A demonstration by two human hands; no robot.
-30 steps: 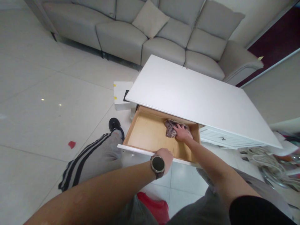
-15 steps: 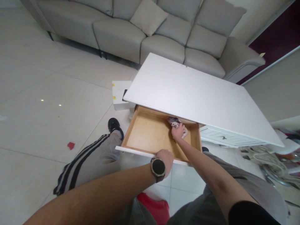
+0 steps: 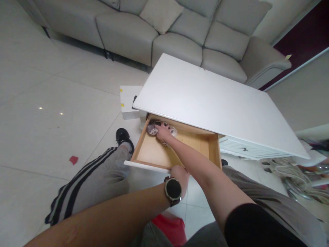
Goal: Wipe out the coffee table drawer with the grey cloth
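Cloth (image 3: 152, 129): bunched under your right hand (image 3: 163, 132), on the base of the drawer (image 3: 151, 151), at its far left corner.
Shift: half a second ago it was toward the drawer's far right corner; you have taken it along the back edge to the left end.
Meaning: judging by that sweep, your work with the cloth has passed from the right end of the drawer to the left, and the far left corner is what it covers now.
Right hand: fingers spread on the cloth, holding it, as you reach over the drawer's front edge.
Left hand (image 3: 180, 175): below it the watch (image 3: 173, 189); it rests curled at the drawer's front edge, as before. Its fingertips are hidden, so you cannot tell how tightly it grips.
Drawer: pulled out from under the near edge of the desk (image 3: 210, 92), toward its left corner.
Box (image 3: 130, 99): on the floor (image 3: 84, 133), just beside the desk's left edge.
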